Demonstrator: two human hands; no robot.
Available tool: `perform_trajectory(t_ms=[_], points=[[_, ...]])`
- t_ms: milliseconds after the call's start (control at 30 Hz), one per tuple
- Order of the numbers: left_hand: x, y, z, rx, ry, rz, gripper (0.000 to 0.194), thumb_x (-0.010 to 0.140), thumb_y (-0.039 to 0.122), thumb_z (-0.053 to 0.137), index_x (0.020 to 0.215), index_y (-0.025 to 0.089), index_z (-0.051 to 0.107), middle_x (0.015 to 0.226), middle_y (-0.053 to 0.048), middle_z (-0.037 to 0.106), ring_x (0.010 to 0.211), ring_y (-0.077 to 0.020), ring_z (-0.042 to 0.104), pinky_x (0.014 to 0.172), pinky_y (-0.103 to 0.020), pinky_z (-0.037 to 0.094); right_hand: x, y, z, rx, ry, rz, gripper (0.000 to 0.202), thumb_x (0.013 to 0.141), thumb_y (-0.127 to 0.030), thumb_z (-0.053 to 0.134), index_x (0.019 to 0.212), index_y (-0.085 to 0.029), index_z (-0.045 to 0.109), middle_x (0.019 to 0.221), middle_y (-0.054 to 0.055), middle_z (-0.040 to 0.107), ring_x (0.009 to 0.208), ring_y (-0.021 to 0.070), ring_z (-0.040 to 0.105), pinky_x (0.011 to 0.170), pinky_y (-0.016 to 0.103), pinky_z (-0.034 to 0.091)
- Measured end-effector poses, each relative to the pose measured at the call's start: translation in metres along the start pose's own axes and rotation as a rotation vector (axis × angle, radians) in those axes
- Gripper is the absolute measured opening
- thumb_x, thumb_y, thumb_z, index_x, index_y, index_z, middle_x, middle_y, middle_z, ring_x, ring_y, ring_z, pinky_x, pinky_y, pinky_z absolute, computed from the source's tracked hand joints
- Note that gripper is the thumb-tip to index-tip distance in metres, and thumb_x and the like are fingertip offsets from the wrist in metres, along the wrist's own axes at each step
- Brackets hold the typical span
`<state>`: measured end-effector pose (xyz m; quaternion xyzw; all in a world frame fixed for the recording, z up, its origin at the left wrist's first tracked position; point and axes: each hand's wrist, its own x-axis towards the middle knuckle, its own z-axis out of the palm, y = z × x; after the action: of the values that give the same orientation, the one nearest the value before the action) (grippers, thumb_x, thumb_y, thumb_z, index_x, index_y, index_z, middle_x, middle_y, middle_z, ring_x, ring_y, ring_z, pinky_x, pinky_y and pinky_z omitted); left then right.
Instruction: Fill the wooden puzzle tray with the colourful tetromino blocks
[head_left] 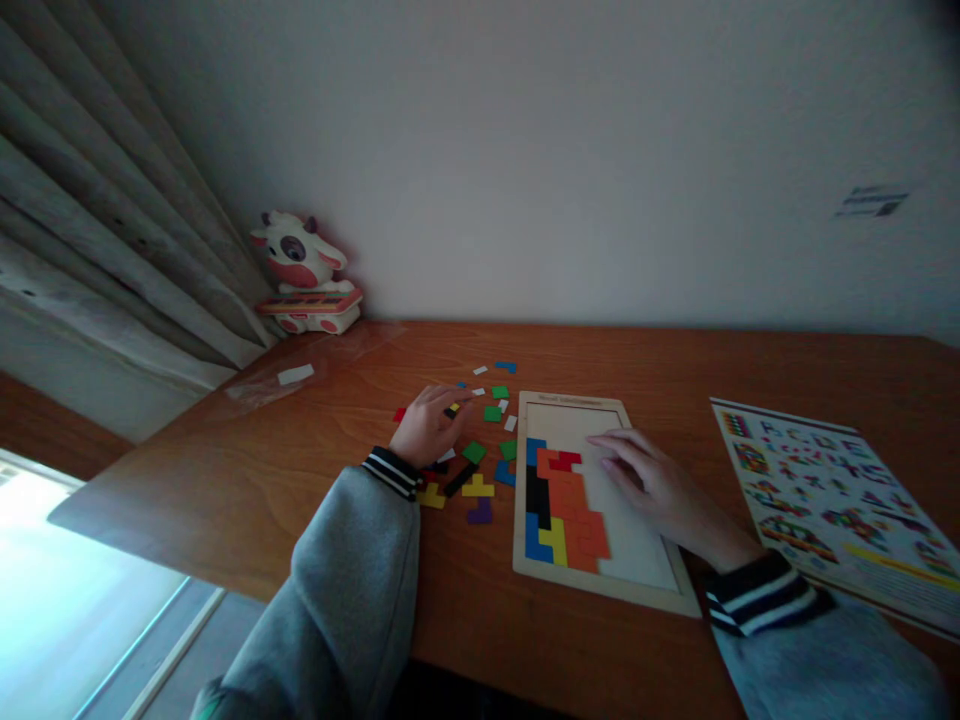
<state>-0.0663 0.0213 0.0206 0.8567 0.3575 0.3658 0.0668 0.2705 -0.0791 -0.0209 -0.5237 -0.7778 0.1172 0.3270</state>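
Brown table (465, 620) against a plain wall (525, 180): one tray (600, 586) lies on it, its long axis running away from the person. The right hand (641, 472), the nearer to it, is above its right part; the left hand (429, 425) is left of the tray, over the loose pieces (499, 392). The right hand is half open, thumb apart from fingers, nothing seen in it. The left hand's fingers are bent, a yellow-and-black bit (452, 410) showing at them; whether it is gripped, I cannot tell. Loose in view: four green (474, 453), two clear yellow (478, 486), one purple (480, 514), one black bar (459, 482), at least four white (511, 423) and two blue (506, 367). One sheet (847, 500) lies right of the tray; one toy cow (304, 270) stands far left.
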Motion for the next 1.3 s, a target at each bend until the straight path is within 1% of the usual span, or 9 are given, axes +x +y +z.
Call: perform_trajectory(t_ms=[133,267,400,500,633,700,933,1067,1300], points=[[-0.006,0.001,0.015,0.027,-0.183,0.138,0.028,0.096,0.032,0.058,0.12,0.02,0.066,0.123,-0.011,0.068,0.117,-0.0246,0.062,0.104,-0.045,0.048,0.0,0.009,-0.006,-0.017,0.06,0.057,0.03,0.099,-0.035,0.045,0.12,-0.026,0.064,0.117,0.009,0.065,0.107,0.0256,0.065,0.095,0.047,0.054],[-0.009,0.008,0.018,-0.033,-0.342,0.233,0.048,0.09,0.039,0.066,0.135,0.023,0.057,0.14,-0.012,0.058,0.134,-0.0279,0.05,0.114,-0.05,0.039,-0.001,0.013,-0.005,-0.032,0.065,0.082,0.029,0.099,-0.035,0.045,0.119,-0.026,0.064,0.117,0.01,0.065,0.102,0.0252,0.067,0.089,0.046,0.056],[-0.01,0.018,0.014,-0.129,-0.427,0.292,0.055,0.089,0.038,0.068,0.14,0.024,0.054,0.146,-0.011,0.054,0.141,-0.0293,0.043,0.116,-0.051,0.037,-0.002,0.015,-0.001,-0.05,0.062,0.101,0.029,0.099,-0.035,0.045,0.119,-0.024,0.063,0.118,0.01,0.063,0.103,0.0249,0.066,0.09,0.045,0.056],[-0.01,0.022,0.016,-0.145,-0.468,0.32,0.053,0.087,0.039,0.07,0.137,0.024,0.058,0.143,-0.011,0.056,0.139,-0.0304,0.046,0.115,-0.052,0.039,-0.003,0.015,0.0,-0.059,0.058,0.083,0.027,0.099,-0.035,0.046,0.118,-0.024,0.063,0.118,0.01,0.063,0.107,0.025,0.064,0.094,0.046,0.054],[-0.011,0.02,0.02,-0.141,-0.48,0.368,0.036,0.09,0.034,0.067,0.123,0.022,0.069,0.139,-0.013,0.06,0.135,-0.0296,0.05,0.112,-0.05,0.042,-0.002,0.013,0.0,-0.06,0.064,0.085,0.027,0.099,-0.035,0.046,0.117,-0.023,0.063,0.117,0.009,0.063,0.109,0.0254,0.062,0.098,0.048,0.051],[-0.01,0.018,0.02,-0.154,-0.478,0.383,0.032,0.091,0.031,0.066,0.121,0.021,0.07,0.137,-0.014,0.061,0.134,-0.0284,0.051,0.112,-0.048,0.044,-0.002,0.013,-0.001,-0.06,0.064,0.096,0.028,0.099,-0.036,0.046,0.118,-0.023,0.063,0.117,0.01,0.062,0.109,0.0254,0.062,0.098,0.048,0.051],[-0.011,0.013,0.02,-0.199,-0.442,0.343,0.036,0.091,0.03,0.064,0.126,0.019,0.066,0.13,-0.014,0.066,0.125,-0.0251,0.06,0.107,-0.043,0.049,-0.001,0.01,0.0,-0.075,0.054,0.085,0.027,0.099,-0.035,0.046,0.115,-0.022,0.064,0.116,0.01,0.062,0.111,0.0254,0.06,0.101,0.048,0.048],[-0.012,0.012,0.022,-0.17,-0.42,0.324,0.035,0.092,0.03,0.063,0.126,0.018,0.065,0.127,-0.013,0.067,0.121,-0.0241,0.062,0.104,-0.041,0.051,-0.001,0.009,0.001,-0.073,0.051,0.077,0.026,0.099,-0.032,0.047,0.116,-0.022,0.064,0.115,0.009,0.061,0.11,0.0247,0.06,0.1,0.046,0.048],[-0.011,0.013,0.023,-0.125,-0.4,0.322,0.032,0.093,0.029,0.061,0.124,0.019,0.064,0.126,-0.012,0.067,0.119,-0.0232,0.063,0.104,-0.04,0.051,0.0,0.002,-0.002,-0.103,0.075,-0.035,0.028,0.099,-0.026,0.045,0.117,-0.026,0.066,0.113,0.008,0.061,0.109,0.025,0.059,0.098,0.046,0.049]])
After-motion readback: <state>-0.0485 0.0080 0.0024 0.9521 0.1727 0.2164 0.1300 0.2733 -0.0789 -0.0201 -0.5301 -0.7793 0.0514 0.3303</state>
